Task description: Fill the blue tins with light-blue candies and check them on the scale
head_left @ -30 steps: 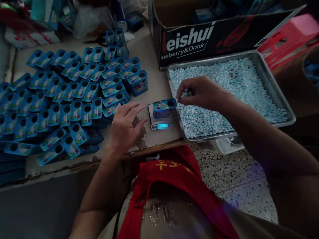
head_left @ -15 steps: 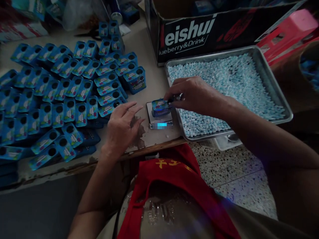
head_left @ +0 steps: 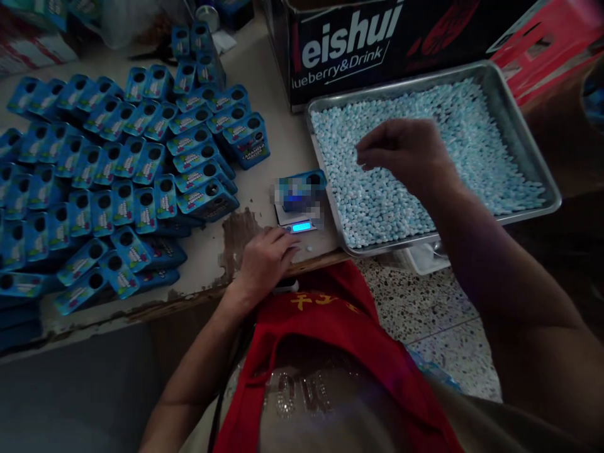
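A small digital scale [head_left: 284, 218] with a lit blue display lies near the table's front edge, and one blue candy box [head_left: 295, 195] rests on it, its dark round opening facing up. My left hand [head_left: 267, 258] reaches the scale's front left corner, fingers stretched out beside the display and holding nothing. Above the metal tray [head_left: 555, 189] of small pale blue and white candies [head_left: 377, 207] hovers my right hand [head_left: 410, 148]. Its fingers are drawn together; whatever may be between them is hidden.
Rows of blue candy boxes [head_left: 113, 163] with round openings cover the table's left side. Behind the tray stands a black cardboard carton [head_left: 344, 56]. A pink-red plastic stool [head_left: 542, 44] is at the far right. A white container [head_left: 425, 258] sits under the tray's front edge.
My right hand has left the box on the scale and moved right, over the candies. My left hand has come right and nearer, to the scale's front corner. The view has shifted slightly.
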Motion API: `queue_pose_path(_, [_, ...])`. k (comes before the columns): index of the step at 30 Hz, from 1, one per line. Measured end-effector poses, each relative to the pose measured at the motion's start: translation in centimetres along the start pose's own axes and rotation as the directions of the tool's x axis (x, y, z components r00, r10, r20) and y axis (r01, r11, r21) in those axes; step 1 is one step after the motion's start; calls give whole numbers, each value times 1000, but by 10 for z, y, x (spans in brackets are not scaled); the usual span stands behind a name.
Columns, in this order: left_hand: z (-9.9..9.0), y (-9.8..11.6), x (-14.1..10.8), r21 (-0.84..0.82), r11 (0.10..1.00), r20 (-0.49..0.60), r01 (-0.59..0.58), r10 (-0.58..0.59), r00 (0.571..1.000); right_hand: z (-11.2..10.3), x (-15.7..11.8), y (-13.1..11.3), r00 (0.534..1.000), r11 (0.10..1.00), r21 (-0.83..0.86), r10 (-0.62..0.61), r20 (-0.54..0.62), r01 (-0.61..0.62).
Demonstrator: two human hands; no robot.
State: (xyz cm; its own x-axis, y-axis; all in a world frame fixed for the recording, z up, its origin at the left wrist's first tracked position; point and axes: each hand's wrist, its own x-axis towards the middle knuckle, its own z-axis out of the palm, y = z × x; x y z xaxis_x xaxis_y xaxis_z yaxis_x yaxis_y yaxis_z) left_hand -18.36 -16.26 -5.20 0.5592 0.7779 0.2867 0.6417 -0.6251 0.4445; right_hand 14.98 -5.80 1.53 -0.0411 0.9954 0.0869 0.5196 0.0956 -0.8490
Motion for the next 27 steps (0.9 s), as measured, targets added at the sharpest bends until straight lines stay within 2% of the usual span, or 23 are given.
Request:
queue_pose_path(3, [13, 7, 6, -8, 998, 82, -58, 59, 995, -7, -12, 45, 988, 984, 92, 154, -4, -153])
queue_pose_path(5, [18, 8, 12, 30, 993, 165, -118, 112, 980, -4, -19, 64, 978, 967, 150, 210, -17, -205])
queue_pose_path(8, [25, 9, 15, 121, 979, 281, -166, 126, 951, 7, -24, 75, 977, 969, 162, 199, -81, -184])
queue_pose_path(10, [28, 10, 11, 165, 973, 286, -162, 110, 952, 14, -25, 74, 977, 986, 78, 157, -147, -146])
queue_pose_path(12, [27, 11, 2, 204, 968, 219, -148, 102, 970, 19, -25, 71, 975, 994, -59, 76, -207, -90])
queue_pose_path(14, [22, 12, -9, 238, 963, 107, -123, 100, 989, 19, -25, 69, 976, 979, -201, -15, -216, -29])
queue_pose_path(17, [8, 15, -23, 267, 963, -63, -24, 42, 997, 14, -28, 69, 987, 938, -347, -60, -146, 6])
queue_pose_path(20, [-12, 18, -26, 249, 962, -200, 115, -65, 978, 11, -32, 68, 997, 920, -393, -43, -71, 12])
queue_pose_path(23, [-34, 21, -9, 212, 959, -336, 190, -111, 935, 13, -34, 65, 998, 912, -410, -47, -46, 24])
queue_pose_path(25, [-46, 22, 15, 178, 968, -397, 175, -92, 913, 17, -34, 64, 998, 900, -435, -57, -34, 37])
queue_pose_path(27, [-53, 22, 45, 159, 975, -408, 153, -76, 910, 20, -33, 64, 997, 885, -462, -73, -23, 54])
